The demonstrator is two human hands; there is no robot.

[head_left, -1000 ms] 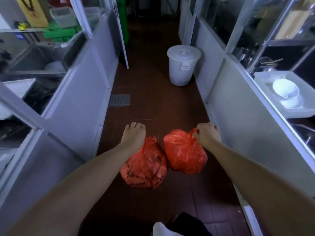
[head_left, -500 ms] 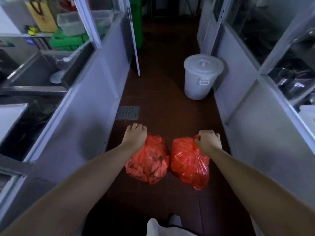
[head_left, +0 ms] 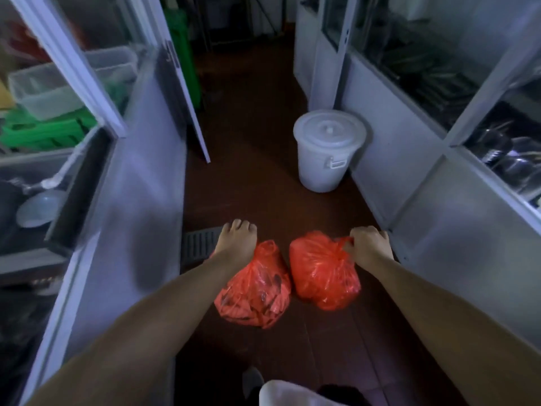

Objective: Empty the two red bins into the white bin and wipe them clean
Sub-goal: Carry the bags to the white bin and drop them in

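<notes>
Two tied red plastic bags hang above the dark red floor in front of me. My left hand (head_left: 237,241) grips the top of the left red bag (head_left: 254,291), which shows dark scraps through the plastic. My right hand (head_left: 369,243) holds the knot of the right red bag (head_left: 322,273). The two bags hang side by side, almost touching. The white bin (head_left: 328,149) stands ahead on the right against the partition, its lid on. No red bins are in view.
I stand in a narrow corridor between white partitions with glass panes. A floor drain grate (head_left: 199,244) lies by my left hand. An open door edge (head_left: 187,92) juts in ahead left. Shelves with a clear tub (head_left: 58,86) and metal cookware (head_left: 503,159) lie behind the glass.
I have walked forward along the corridor, so the white bin is nearer and larger. Both bags stay in my hands and swing slightly; the floor drain now lies beside my left hand.
</notes>
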